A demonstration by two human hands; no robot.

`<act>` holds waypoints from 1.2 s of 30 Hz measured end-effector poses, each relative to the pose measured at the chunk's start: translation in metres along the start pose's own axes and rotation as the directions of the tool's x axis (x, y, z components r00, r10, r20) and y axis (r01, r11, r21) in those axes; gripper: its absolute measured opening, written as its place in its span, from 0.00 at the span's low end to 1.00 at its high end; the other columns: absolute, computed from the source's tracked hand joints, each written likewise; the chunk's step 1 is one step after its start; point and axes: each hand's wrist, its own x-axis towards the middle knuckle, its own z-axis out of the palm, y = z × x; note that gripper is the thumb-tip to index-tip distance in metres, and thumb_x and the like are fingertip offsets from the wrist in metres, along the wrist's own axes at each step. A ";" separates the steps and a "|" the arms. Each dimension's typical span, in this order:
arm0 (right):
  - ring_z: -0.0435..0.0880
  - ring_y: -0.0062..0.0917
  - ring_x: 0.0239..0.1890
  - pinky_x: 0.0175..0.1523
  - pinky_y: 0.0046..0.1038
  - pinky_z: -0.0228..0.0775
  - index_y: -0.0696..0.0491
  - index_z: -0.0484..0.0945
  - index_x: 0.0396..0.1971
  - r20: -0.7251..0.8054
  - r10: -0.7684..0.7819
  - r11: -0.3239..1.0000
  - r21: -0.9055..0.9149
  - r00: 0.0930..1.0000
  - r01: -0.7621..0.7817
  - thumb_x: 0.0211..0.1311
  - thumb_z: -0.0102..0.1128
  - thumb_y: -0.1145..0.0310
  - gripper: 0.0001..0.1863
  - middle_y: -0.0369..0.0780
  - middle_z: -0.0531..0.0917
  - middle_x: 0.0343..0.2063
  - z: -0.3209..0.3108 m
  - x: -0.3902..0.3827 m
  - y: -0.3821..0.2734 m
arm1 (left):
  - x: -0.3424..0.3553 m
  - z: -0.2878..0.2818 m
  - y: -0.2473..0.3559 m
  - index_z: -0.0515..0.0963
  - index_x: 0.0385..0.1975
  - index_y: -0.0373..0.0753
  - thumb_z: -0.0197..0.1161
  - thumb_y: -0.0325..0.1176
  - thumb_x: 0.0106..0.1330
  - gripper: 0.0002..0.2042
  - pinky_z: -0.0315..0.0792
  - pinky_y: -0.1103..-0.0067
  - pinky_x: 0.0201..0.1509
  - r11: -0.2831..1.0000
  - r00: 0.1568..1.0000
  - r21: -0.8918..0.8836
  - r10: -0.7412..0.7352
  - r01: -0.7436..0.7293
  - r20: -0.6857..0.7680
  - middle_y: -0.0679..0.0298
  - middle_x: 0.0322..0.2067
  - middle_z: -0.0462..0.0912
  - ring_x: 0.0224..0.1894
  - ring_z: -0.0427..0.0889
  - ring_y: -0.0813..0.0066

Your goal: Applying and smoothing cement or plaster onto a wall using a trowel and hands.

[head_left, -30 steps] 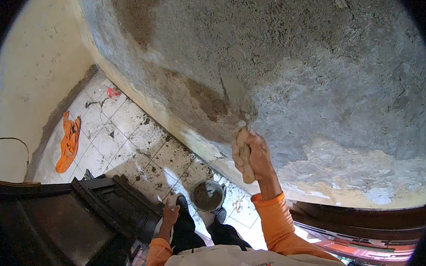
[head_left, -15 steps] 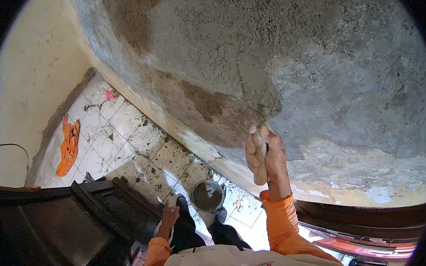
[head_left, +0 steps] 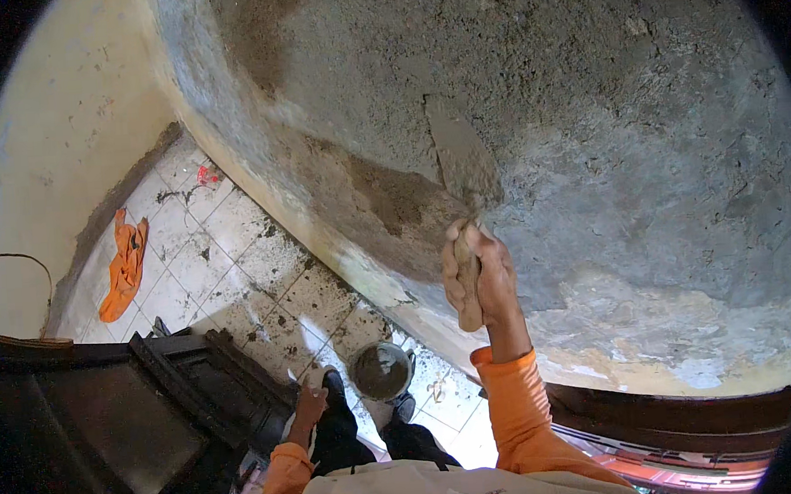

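My right hand (head_left: 486, 273) grips the wooden handle of a mortar-coated trowel (head_left: 462, 157). Its blade lies against the wall (head_left: 587, 127), on a patch of rough grey mortar beside a darker brown damp area. Down by my leg hangs my left hand (head_left: 310, 402), near a dark wooden panel; its fingers are small and partly hidden, so I cannot tell whether they hold anything. At my feet, a round bucket (head_left: 380, 371) contains grey mortar.
Pale floor tiles (head_left: 176, 283) are spattered with mortar. An orange cloth (head_left: 125, 268) lies on them near the yellowish left wall (head_left: 62, 131). The dark wooden panel (head_left: 98, 410) stands close on my left. A thin cable (head_left: 16, 255) runs along the far left.
My right hand and the trowel have moved slightly left and up along the wall, the blade still on the mortar. My left hand remains low beside my leg.
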 end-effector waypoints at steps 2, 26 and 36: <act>0.72 0.20 0.13 0.14 0.23 0.63 0.52 0.76 0.47 0.041 0.013 0.999 0.031 0.999 -0.014 0.77 0.56 0.48 0.20 0.36 0.78 0.23 0.005 0.002 0.001 | -0.001 -0.007 0.005 0.44 0.81 0.32 0.63 0.40 0.75 0.43 0.81 0.66 0.49 0.998 1.000 -0.067 0.006 -0.006 0.001 0.44 0.53 0.81 0.44 0.86 0.58; 0.71 0.22 0.13 0.14 0.25 0.61 0.53 0.76 0.48 -0.038 -0.064 0.997 -0.051 0.997 0.062 0.73 0.58 0.45 0.24 0.37 0.76 0.22 -0.018 -0.029 -0.006 | -0.004 0.000 0.017 0.52 0.78 0.26 0.66 0.46 0.72 0.44 0.71 0.58 0.69 0.996 0.997 0.062 0.072 -0.069 -0.040 0.44 0.59 0.82 0.60 0.82 0.45; 0.80 0.20 0.29 0.28 0.22 0.71 0.52 0.77 0.46 0.089 -0.080 0.997 -0.008 0.993 0.081 0.73 0.61 0.53 0.17 0.35 0.82 0.32 -0.035 -0.028 0.020 | 0.031 -0.004 -0.043 0.68 0.67 0.31 0.68 0.47 0.71 0.33 0.72 0.54 0.67 0.814 0.975 0.543 0.217 -0.207 0.046 0.41 0.59 0.78 0.60 0.78 0.45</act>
